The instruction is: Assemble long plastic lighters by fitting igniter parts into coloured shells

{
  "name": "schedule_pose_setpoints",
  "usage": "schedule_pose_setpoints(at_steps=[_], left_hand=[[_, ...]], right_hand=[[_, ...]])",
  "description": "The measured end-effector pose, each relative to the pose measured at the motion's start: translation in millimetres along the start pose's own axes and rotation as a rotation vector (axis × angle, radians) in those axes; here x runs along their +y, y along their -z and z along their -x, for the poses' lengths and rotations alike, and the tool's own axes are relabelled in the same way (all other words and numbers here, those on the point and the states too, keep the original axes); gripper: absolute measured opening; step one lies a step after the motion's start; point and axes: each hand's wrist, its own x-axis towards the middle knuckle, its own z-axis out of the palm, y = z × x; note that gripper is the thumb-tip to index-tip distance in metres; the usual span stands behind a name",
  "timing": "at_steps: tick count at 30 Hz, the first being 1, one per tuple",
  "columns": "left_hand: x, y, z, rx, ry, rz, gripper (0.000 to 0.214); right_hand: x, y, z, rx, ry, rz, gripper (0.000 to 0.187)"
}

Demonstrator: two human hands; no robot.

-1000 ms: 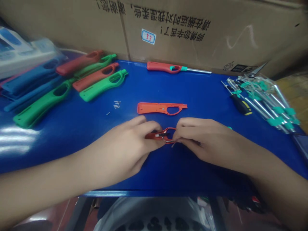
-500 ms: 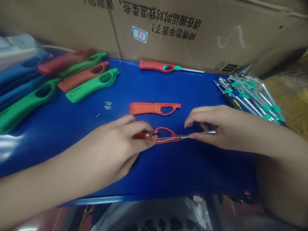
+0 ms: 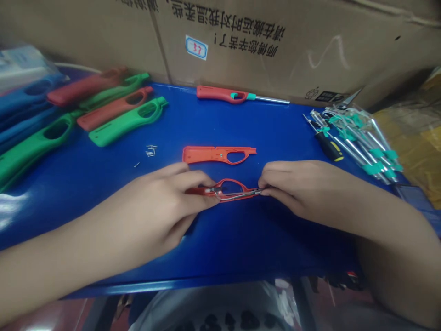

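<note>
My left hand (image 3: 175,200) pinches the handle end of a red lighter shell half (image 3: 237,196), its thumb and finger over the inner parts near the trigger loop. A thin wire (image 3: 232,197) runs along the open inside of this shell. At the shell's narrow end, my right hand (image 3: 285,184) is closed with fingertips pressed together on the tip, where a metal piece shows; most of that piece is hidden by the fingers. Just beyond lies a matching red shell half (image 3: 203,155), hollow side up.
Green, red and blue lighter shells (image 3: 120,126) lie at left, near small screws (image 3: 150,151). An assembled red lighter (image 3: 220,94) rests before the cardboard box (image 3: 241,59). At right are metal lighter tubes with teal parts (image 3: 365,142) and a black-yellow screwdriver (image 3: 330,146).
My right hand has closed from a looser, finger-raised pose and moved left onto the shell's narrow end. The left hand keeps its grip. The whole view has shifted slightly.
</note>
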Motion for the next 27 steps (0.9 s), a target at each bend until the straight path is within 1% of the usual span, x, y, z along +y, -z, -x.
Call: schedule_pose_setpoints(at_steps=[4, 11, 16, 22, 27], left_hand=[[-0.8, -0.2, -0.2, 0.003, -0.006, -0.005, 0.039], [-1.6, -0.5, -1.7, -0.011, 0.001, -0.016, 0.041], [-0.7, -0.3, 0.2, -0.012, 0.010, -0.018, 0.039], [-0.8, -0.2, 0.0, -0.022, 0.008, -0.034, 0.042], [0.1, 0.2, -2.5, -0.027, 0.008, -0.032, 0.044]], right_hand=[[-0.8, 1.7, -0.4, 0.002, 0.027, -0.024, 0.017], [-3.0, 0.1, -0.6, 0.000, 0.006, -0.025, 0.016], [-1.6, -1.8, -3.2, 0.051, 0.047, -0.035, 0.015], [-0.4, -1.1, -5.9, 0.073, 0.087, -0.064, 0.015], [-4.1, -2.3, -7.3, 0.082, 0.046, -0.081, 0.014]])
